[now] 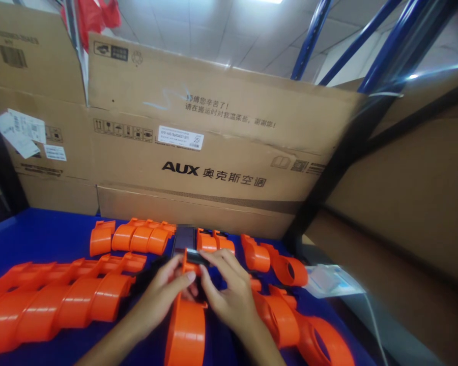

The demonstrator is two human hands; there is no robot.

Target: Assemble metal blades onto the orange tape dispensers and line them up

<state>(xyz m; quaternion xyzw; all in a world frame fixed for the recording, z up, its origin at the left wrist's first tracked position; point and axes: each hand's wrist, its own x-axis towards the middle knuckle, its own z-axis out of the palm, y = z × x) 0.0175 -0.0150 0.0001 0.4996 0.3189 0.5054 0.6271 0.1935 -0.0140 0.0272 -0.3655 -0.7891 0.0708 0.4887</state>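
the left hand [168, 285] is closed on an orange part [187, 330], its thumb laid across the front of the narrow upper end and its fingers curled in behind. the right hand [231, 290], just beside it, pinches a small black piece [196, 257] between thumb and forefinger, against the top of that same part. the orange part stands out between the two hands, its wide curved band dropping below them towards the wearer; whether its lower end touches the blue tabletop [49, 226] cannot be told. directly beyond the fingertips is a dark grey box [184, 238], partly hidden by the hands. to the left of the left hand, a long front row of similar orange pieces [76, 305] overlaps edge to edge, and farther off on that side lies a shorter back row [143, 238]. a pair of orange pieces [216, 241] sits just past the right hand, while more orange loops [320, 338] lie to its right, some near the forearm. farther to the right of that hand are a clear plastic bag [330, 279] and a thin white cable [374, 325]. well beyond both hands, a cardboard panel [221, 147] printed with "aux" stands behind the tabletop, with a dark post [330, 168] slanting up at its right end.
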